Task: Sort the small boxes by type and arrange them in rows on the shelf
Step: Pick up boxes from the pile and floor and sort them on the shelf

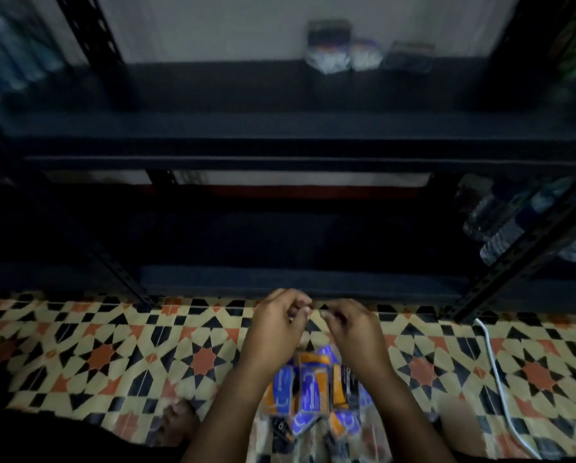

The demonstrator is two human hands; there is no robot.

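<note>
A pile of small orange-and-blue boxes (pixel 313 385) lies on the patterned floor in front of me, inside what looks like a clear plastic bag (pixel 373 439). My left hand (pixel 279 324) and my right hand (pixel 355 330) hover just above the pile's far side, close together. On both hands the fingers curl and the fingertips pinch at the thin clear plastic; motion blur hides the grip itself. On the black shelf board (pixel 213 128), three small boxes (pixel 366 51) stand side by side at the back right, blurred.
The black metal rack has a lower shelf (pixel 279 282) near the floor and slotted uprights (pixel 513 259). Water bottles (pixel 510 225) lie on the right. A white cable (pixel 495 365) runs across the floor tiles at right. My bare foot (pixel 179 421) rests left of the pile.
</note>
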